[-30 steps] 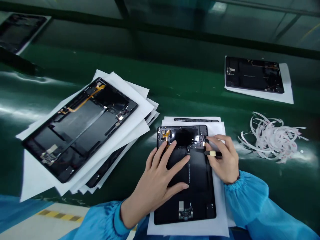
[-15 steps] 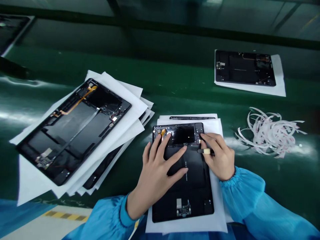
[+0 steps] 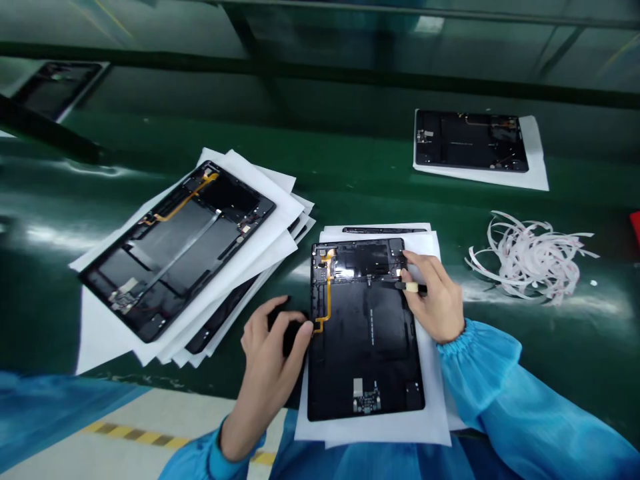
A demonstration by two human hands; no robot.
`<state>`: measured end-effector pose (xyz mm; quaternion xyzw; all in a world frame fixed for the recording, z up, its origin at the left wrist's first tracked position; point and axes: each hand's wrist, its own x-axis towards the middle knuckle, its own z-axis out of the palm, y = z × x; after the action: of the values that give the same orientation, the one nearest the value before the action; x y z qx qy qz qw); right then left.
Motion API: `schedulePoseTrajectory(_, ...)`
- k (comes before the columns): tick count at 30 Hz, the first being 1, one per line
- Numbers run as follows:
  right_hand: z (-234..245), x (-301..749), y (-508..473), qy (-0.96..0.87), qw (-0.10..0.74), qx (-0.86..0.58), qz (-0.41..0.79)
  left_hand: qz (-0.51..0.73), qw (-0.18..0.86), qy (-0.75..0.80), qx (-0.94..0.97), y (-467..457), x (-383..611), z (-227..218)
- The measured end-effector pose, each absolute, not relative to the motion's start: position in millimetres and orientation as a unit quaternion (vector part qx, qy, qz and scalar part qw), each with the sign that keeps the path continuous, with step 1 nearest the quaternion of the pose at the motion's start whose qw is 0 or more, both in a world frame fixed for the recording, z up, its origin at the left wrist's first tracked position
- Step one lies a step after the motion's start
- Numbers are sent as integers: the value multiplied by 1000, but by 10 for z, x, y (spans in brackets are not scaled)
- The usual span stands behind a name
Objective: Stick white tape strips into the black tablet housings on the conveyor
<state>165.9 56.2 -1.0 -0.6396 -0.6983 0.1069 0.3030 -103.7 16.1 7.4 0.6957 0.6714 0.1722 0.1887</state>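
An opened tablet housing [image 3: 365, 347], black with an orange flex cable [image 3: 329, 293] along its left side, lies on white sheets in front of me. My left hand [image 3: 275, 353] is at its left edge, fingers curled but apart, thumb tip against or very near the rim, holding nothing. At the upper right corner, my right hand [image 3: 435, 293] has its fingertips on the housing's edge. Tucked in that hand is a slim black tool [image 3: 411, 287] with a cream-coloured band, its tip pointing left over the housing; its exact kind is unclear.
To the left, another opened housing [image 3: 175, 253] tops a stack interleaved with white sheets [image 3: 270, 250]. A further housing [image 3: 470, 141] lies on paper at the back right. Curled white strips [image 3: 533, 260] are heaped to the right. One more housing [image 3: 57, 87] is at the far left.
My left hand has moved off the housing's upper part, down and left to its left edge, uncovering the orange cable. My right hand stays at the upper right corner with the tool.
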Motion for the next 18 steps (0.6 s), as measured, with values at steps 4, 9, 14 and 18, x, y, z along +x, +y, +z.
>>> schedulePoseTrajectory(4, -34, 1640, 559, -693, 305, -644, 104, 193, 272, 672, 662, -25, -963, 127)
schedulePoseTrajectory(9, -12, 1667, 577, -674, 342, -637, 154, 261, 437, 650, 564, -89, -774, 519)
schedulePoseTrajectory(14, 138, 1932, 630, -617, 432, -637, 162, 272, 407, 648, 583, 554, -864, 935)
schedulePoseTrajectory(18, 89, 2110, 653, -584, 451, -659, 144, 334, 352, 641, 595, 1700, -896, 1152)
